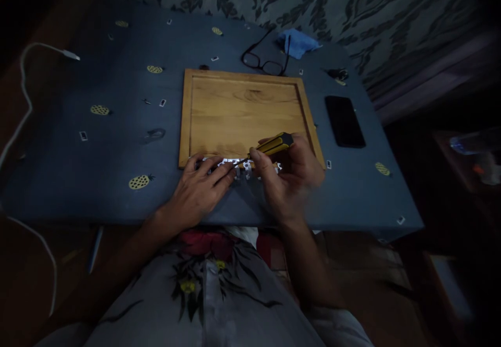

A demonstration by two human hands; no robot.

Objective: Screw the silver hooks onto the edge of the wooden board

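Note:
A rectangular wooden tray (pixel 235 109) with a raised rim lies on the table. Along its near rim runs a shiny, perforated metal strip (pixel 247 165), partly covered by fingers. My left hand (pixel 201 193) presses on the strip's left part with bent fingers, its thumb and index finger close to the screwdriver's tip. In my right hand (pixel 291 177) is a yellow and black screwdriver (pixel 274 145), held by the handle. Its shaft slants down to the left onto the strip. Whether a screw sits under the tip cannot be made out.
Behind the tray lie eyeglasses (pixel 266 65) and a blue cloth (pixel 299 43). A black phone (pixel 344 121) rests to the right, near a small dark object (pixel 337 74). At the left lies a white cable (pixel 29 96). The blue tablecloth (pixel 129 138) has a pineapple print.

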